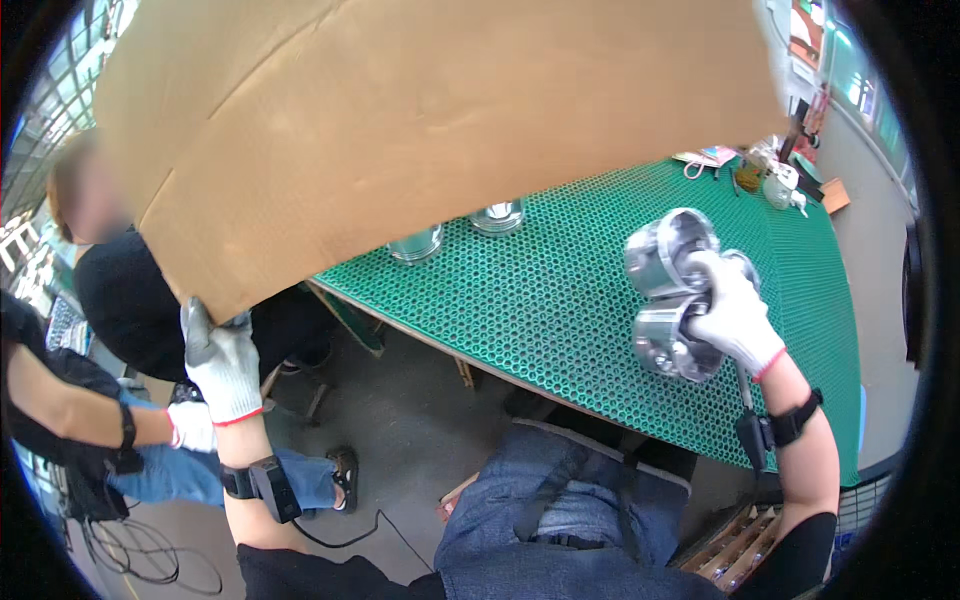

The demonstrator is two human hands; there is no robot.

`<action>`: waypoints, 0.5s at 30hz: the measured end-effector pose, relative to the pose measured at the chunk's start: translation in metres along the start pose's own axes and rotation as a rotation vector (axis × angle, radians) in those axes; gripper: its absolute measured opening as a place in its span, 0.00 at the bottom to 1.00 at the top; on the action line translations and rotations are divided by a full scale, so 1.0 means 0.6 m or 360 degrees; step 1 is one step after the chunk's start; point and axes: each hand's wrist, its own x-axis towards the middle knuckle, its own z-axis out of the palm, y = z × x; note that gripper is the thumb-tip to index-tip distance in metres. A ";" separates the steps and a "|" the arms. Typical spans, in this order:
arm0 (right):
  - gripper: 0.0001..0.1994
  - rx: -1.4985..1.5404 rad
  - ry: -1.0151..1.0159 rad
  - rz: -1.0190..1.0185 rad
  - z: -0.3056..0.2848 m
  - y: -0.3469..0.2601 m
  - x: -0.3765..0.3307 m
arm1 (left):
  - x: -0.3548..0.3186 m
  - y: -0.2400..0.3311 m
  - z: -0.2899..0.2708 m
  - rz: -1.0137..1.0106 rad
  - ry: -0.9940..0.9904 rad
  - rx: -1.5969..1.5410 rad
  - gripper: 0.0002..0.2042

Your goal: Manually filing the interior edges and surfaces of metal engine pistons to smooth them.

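My left hand [222, 370], in a white knit glove, pinches the lower left corner of a large brown cardboard sheet [450, 120]. The sheet is raised and tilted over the far part of a table. On the right, my gloved right hand [738, 312] grips a cluster of clear glass cups [660, 258] just over the green mat [560, 310]. Two cups are plain to see and part of a third shows behind the fingers; I cannot tell whether they touch the mat. Clear glasses [416, 245] stand on the mat at the cardboard's lower edge, their tops hidden by it.
At the left, a person in black [130, 300] sits close by. Another person's gloved hand [193, 427] is beside my left wrist. Bottles and small items [780, 185] lie at the table's far right corner. A wooden crate [730, 545] stands low at my right. Cables [150, 555] coil on the floor.
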 end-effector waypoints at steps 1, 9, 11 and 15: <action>0.24 0.0037 -0.0148 -0.0035 0.012 -0.013 0.018 | -0.011 0.024 -0.014 0.0022 0.0025 0.0024 0.15; 0.23 -0.0129 -0.0601 -0.0236 0.060 -0.001 0.064 | -0.116 0.206 -0.060 0.0439 0.0149 0.0727 0.21; 0.22 -0.0110 -0.0516 -0.0305 0.069 0.009 0.063 | -0.143 0.245 -0.068 0.0439 -0.0034 0.0762 0.22; 0.22 -0.0027 -0.0491 -0.0322 0.079 0.021 0.061 | -0.188 0.351 -0.067 0.0572 0.0640 0.0860 0.24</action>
